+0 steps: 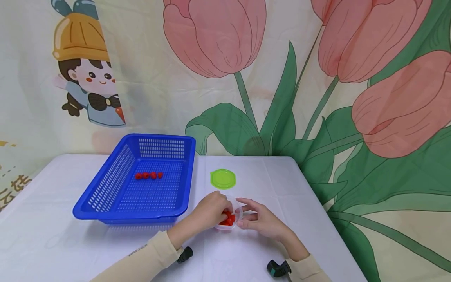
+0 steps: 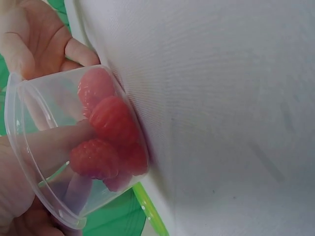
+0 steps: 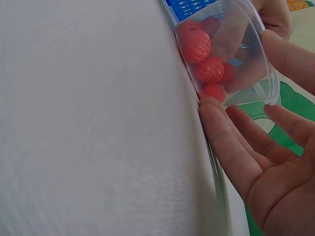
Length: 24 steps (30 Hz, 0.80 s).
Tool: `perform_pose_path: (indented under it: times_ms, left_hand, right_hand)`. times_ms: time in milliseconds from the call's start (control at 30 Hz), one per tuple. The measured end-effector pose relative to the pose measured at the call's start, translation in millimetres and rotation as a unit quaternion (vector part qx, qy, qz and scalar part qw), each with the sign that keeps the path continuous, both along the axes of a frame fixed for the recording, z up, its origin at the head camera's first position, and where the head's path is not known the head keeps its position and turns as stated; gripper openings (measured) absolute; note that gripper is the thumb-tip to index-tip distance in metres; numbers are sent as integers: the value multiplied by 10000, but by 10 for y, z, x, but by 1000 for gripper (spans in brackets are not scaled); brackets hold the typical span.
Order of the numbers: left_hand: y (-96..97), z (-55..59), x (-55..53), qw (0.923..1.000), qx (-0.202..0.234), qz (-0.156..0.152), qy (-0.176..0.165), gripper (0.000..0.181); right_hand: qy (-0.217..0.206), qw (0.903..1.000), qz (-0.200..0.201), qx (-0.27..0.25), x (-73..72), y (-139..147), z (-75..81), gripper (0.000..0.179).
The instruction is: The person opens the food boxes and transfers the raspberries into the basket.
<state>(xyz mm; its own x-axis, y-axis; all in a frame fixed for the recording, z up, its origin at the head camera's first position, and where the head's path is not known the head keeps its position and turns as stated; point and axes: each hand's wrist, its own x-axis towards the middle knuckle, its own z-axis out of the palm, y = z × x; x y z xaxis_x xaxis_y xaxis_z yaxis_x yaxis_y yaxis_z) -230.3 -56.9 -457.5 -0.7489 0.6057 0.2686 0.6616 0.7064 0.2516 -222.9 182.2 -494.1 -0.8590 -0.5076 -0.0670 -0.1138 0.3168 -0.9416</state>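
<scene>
A clear plastic cup (image 2: 59, 105) holds several red raspberries (image 3: 197, 46) and stands on the white-covered table in front of me. My left hand (image 1: 214, 207) reaches down through the cup's rim, its fingers (image 2: 61, 142) among the raspberries at the bottom. Two of these fingertips lie either side of a raspberry in the right wrist view, but I cannot tell whether they pinch it. My right hand (image 1: 262, 221) is beside the cup on the right, fingers spread and loosely bent, with fingertips right at the wall and rim.
A blue slotted basket (image 1: 158, 201) stands to the left, with a short row of red raspberries (image 1: 146, 175) on its floor. Behind the cup lies a bright green lid (image 1: 223, 179). A printed tulip cloth (image 1: 215, 35) hangs beyond the table (image 1: 267, 172).
</scene>
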Motion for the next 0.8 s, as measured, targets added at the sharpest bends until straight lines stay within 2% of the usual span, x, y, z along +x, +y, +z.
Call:
perform_pose_path:
  times_ms: [367, 600, 800]
  left_hand:
    - [-63, 49, -2, 9973, 504, -307, -439, 8]
    - [-103, 92, 4, 9945, 647, -333, -754, 8]
    - [-142, 183, 25, 9937, 672, -393, -813, 8]
  right_hand:
    - [-10, 10000, -29, 45, 2, -2, 7, 76]
    - [-11, 10000, -55, 70, -5, -6, 4, 75]
    - [5, 9999, -66, 81, -8, -4, -9, 75]
